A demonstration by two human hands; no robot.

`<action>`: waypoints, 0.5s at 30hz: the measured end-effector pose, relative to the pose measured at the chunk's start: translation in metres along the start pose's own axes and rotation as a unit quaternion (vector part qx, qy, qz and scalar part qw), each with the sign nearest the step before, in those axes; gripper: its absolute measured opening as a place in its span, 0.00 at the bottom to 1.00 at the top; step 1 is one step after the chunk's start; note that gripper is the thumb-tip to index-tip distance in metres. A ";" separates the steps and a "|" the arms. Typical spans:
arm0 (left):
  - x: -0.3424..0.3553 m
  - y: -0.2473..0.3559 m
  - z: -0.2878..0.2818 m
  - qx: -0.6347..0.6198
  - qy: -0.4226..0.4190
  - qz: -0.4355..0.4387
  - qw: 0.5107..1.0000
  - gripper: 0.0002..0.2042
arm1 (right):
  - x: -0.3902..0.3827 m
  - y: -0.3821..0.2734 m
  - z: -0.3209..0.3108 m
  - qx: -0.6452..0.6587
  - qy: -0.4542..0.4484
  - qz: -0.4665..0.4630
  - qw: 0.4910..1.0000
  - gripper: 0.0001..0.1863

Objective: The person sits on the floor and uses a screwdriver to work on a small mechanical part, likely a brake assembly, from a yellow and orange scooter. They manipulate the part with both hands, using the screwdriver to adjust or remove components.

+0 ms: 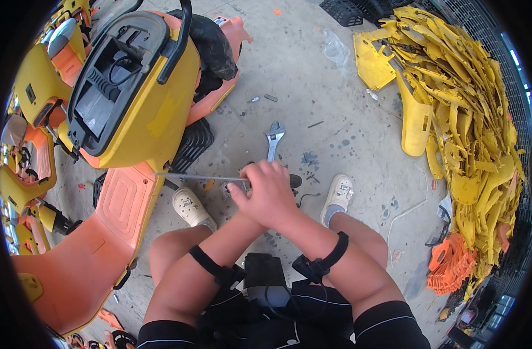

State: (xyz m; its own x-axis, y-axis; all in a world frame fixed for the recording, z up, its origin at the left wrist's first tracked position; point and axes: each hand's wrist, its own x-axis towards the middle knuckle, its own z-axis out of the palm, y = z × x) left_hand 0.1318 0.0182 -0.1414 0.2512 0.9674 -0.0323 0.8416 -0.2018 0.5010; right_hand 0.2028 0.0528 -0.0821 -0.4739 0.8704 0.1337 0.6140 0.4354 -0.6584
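My right hand (270,192) is closed around a long thin screwdriver (199,177), its metal shaft pointing left. A dark rounded end, apparently of its handle, shows right of the fist. The shaft's tip reaches the edge of a yellow and orange scooter body (155,125), but I cannot tell whether they touch. My left forearm (219,244) runs up beneath the right wrist, and the right hand hides the left hand and its fingers. Just beyond the fist, an adjustable wrench (273,139) lies on the concrete floor with its jaw pointing away; its lower end is covered.
A tall heap of broken yellow plastic panels (469,116) stands at right, with stacked orange pieces (451,264) at its near end. More scooters (39,87) crowd the left. A black crate (193,142) sits beside the scooter body; a clear plastic bag (336,49) lies farther off.
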 end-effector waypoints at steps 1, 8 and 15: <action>0.000 0.005 0.003 0.011 0.003 0.001 1.000 0.18 | -0.001 -0.003 -0.003 -0.001 -0.019 -0.007 1.000 0.20; -0.022 0.030 0.031 -0.056 0.032 0.031 0.997 0.17 | -0.012 0.005 0.002 -0.048 -0.307 0.074 0.948 0.28; -0.038 0.038 0.025 -0.185 -0.033 0.061 0.980 0.16 | -0.003 0.043 0.019 -0.084 -0.438 0.146 0.883 0.30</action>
State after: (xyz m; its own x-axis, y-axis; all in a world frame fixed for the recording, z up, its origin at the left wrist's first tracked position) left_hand 0.1660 -0.0299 -0.1430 0.3808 0.9247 -0.0025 0.5756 -0.2349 0.7833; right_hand 0.2188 0.0643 -0.1245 -0.5403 0.4718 -0.6967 0.8414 0.3134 -0.4403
